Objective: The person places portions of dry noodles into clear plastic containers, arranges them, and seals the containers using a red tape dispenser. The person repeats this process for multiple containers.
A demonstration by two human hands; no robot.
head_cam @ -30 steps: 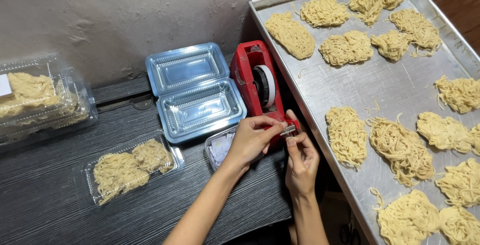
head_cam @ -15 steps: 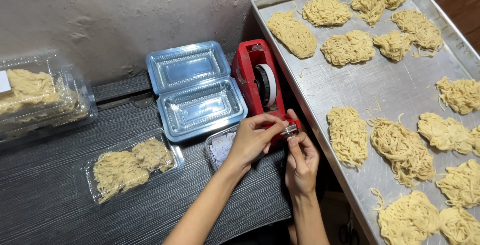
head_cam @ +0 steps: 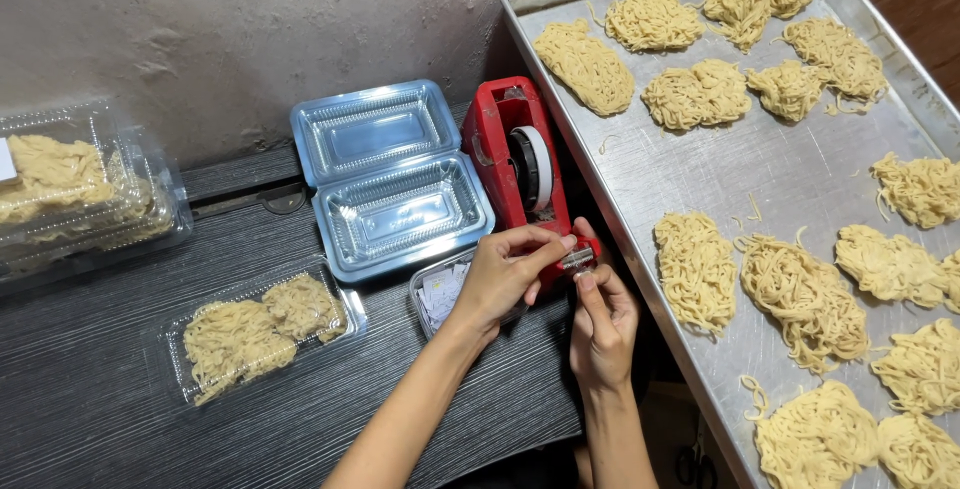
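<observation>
Fingers (head_cam: 540, 249) of the left hand (head_cam: 505, 284) pinch narrowly at the cutter end of the red tape dispenser (head_cam: 520, 164), holding the tape end there, while the right hand (head_cam: 600, 324) meets it from below, thumb touching the same spot. The dispenser stands on the dark surface (head_cam: 90, 409) between an open clear clamshell container (head_cam: 385, 179) and a metal tray (head_cam: 800, 169) of noodle nests.

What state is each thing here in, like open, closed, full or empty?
Clamshell box: open, empty.
Closed boxes: shut, noodles inside.
Shallow container: holding noodles.
Tape dispenser: upright, roll loaded.
Metal tray: covered in noodle nests.
Left hand: pinching at the dispenser's cutter.
Right hand: fingers at the cutter.
</observation>
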